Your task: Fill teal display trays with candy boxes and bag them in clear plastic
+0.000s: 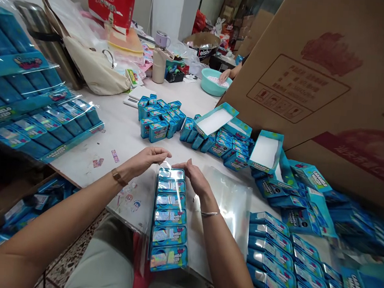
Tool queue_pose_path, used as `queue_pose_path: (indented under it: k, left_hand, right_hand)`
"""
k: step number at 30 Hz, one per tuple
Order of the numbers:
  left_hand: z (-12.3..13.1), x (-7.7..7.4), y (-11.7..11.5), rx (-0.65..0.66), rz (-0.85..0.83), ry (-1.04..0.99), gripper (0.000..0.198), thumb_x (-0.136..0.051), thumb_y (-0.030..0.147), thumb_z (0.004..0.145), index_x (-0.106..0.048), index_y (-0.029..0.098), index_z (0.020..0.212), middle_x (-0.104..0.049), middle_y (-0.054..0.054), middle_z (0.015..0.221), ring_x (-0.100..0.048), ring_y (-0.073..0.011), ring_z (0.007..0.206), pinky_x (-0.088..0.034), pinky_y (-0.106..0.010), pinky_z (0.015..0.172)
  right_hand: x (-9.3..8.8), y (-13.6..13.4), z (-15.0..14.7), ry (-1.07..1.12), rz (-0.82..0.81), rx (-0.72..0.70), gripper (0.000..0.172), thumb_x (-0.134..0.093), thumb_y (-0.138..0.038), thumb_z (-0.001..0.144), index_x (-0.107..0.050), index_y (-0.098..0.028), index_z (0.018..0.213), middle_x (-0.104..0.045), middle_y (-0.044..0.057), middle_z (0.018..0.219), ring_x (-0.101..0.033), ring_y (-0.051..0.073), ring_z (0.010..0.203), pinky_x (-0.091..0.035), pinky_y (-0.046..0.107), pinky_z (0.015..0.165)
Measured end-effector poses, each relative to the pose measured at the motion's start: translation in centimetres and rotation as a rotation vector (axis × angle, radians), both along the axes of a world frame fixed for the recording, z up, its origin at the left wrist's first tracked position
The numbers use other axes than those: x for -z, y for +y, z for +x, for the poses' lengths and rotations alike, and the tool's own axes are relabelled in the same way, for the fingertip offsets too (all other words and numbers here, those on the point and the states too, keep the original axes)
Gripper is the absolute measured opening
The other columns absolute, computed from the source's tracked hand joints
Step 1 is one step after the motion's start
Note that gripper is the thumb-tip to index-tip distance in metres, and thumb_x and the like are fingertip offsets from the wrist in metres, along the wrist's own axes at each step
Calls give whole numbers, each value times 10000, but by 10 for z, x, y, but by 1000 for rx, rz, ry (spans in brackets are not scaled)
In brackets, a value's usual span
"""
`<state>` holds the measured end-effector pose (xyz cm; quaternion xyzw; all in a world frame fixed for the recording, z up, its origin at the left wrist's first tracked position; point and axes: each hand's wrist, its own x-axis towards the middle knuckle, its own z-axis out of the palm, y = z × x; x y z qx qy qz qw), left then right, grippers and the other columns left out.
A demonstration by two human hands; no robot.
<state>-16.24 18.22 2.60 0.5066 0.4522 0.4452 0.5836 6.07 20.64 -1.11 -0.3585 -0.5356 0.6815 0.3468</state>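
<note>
A row of several small blue boxes, marked "Caramelo Macizo", stands in a display tray at the table's front edge, partly overhanging it. Clear plastic film with bright glare covers the row. At its far end, my left hand has its fingers pinched together on the film's edge. My right hand rests by the far right corner, fingers stretched out toward the left and touching the wrap. Flat clear plastic bags lie to the right of the row, partly under my right forearm.
Wrapped trays of blue boxes are stacked on the left. Loose blue boxes and empty-looking trays stand farther back, with rows of boxes at right. A large carton leans there. Another person's hand reaches into a turquoise basin.
</note>
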Motion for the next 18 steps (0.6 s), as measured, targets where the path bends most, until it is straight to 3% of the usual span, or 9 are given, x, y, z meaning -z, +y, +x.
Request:
queue_pose_path:
  k: [3,5,8,11,14,18]
  left_hand:
    - [11,8,-3,-148,-10,-151,325,-766,435,733,-723,153,890,-559,30,657,-459,-95,583,-374,-240,596]
    - [18,14,-9,-245,36,-141,348,-755,438,748,-711,143,927,-608,9,742,-521,-104,659,-423,-247,671]
    - [25,22,-31,-448,103,-23,445,-706,454,811,-655,151,1133,-668,-82,1113,-605,-170,1009,-457,-288,897]
    - [31,31,-71,-623,107,36,533,-615,482,893,-528,192,1331,-539,-131,1416,-484,-221,1324,-398,-347,1074]
    - [42,45,-123,-656,23,-1,539,-501,524,955,-466,235,1409,-462,-121,1511,-417,-234,1409,-354,-394,1146]
    - [68,62,-178,-559,-23,-59,593,-381,560,990,-334,292,1517,-306,-68,1618,-284,-229,1487,-299,-405,1200]
  right_hand:
    - [4,-5,-5,136,-14,69,366,-676,-547,835,-716,-188,781,-733,42,860,-641,200,859,-460,357,888]
    - [6,-5,-10,237,-78,141,298,-762,-480,770,-684,-194,743,-710,14,787,-637,181,809,-467,325,840]
    - [5,-2,-10,299,-151,210,312,-794,-464,716,-617,-207,705,-676,-6,729,-629,180,789,-464,318,800]
    - [-1,-8,1,280,-157,437,310,-757,-489,739,-619,-236,855,-707,2,922,-617,194,990,-436,332,856]
    - [-3,-36,20,245,-200,615,369,-696,-536,791,-621,-293,1059,-664,14,1195,-544,211,1210,-398,381,955]
    - [4,-109,27,281,-313,556,501,-618,-648,830,-619,-310,1201,-594,52,1359,-508,242,1312,-381,428,1056]
